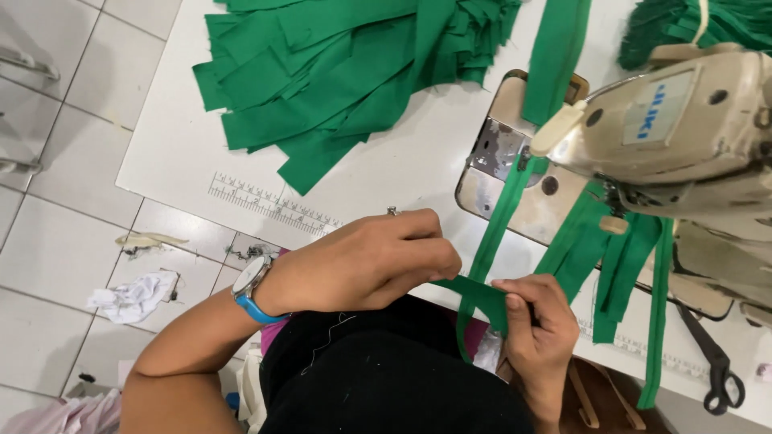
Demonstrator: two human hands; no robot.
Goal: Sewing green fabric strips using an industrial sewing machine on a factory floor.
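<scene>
My left hand (pixel 378 261), with a watch on a blue strap at the wrist, pinches one end of a narrow green fabric strip (pixel 474 293) at the table's near edge. My right hand (pixel 535 321) grips the same strip a little to the right, folding it between thumb and fingers. The strip runs up toward the needle plate (pixel 498 153) of a beige sewing machine (pixel 683 120). More green strips (pixel 619 257) hang from under the machine head.
A big pile of cut green fabric pieces (pixel 338 72) lies at the back of the white table (pixel 193 137). Black scissors (pixel 716 370) lie at the right. Printed rulers run along the table edge. White cloth scraps (pixel 133 296) lie on the tiled floor.
</scene>
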